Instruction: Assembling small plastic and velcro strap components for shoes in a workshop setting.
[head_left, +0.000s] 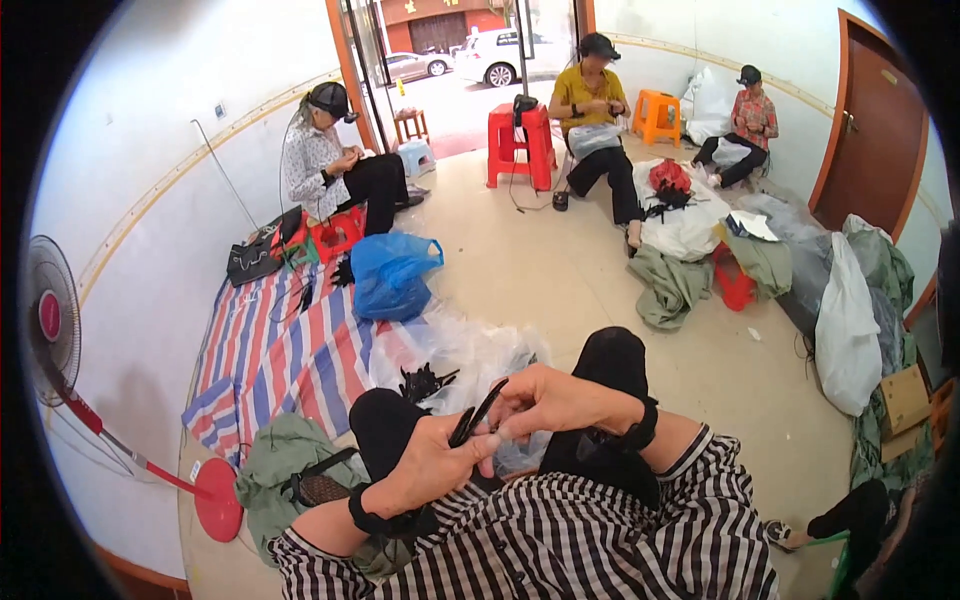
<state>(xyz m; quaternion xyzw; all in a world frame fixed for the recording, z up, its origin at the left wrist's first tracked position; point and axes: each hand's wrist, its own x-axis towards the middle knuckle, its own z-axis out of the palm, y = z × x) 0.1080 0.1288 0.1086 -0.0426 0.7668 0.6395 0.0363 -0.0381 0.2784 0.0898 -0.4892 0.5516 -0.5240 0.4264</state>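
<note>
Over my lap, both hands are close together, fingertips nearly meeting around a slim black clip-like piece (490,402). My left hand (432,462) pinches it from below, and a second narrow black part (461,428) stands up by its fingers. My right hand (545,400) has its thumb and fingers closed at the same piece. What lies right between the fingertips is too small to make out. Beyond my knees, a heap of black pieces (424,383) of similar look rests on clear plastic sheeting (500,345).
A striped tarp (255,345) and blue bag (393,275) lie ahead left, with a fan (215,500) beside me. Three seated people (325,165) work with their hands farther off. Red stools (520,148), green cloth (670,285) and white sacks (848,330) stand or lie about.
</note>
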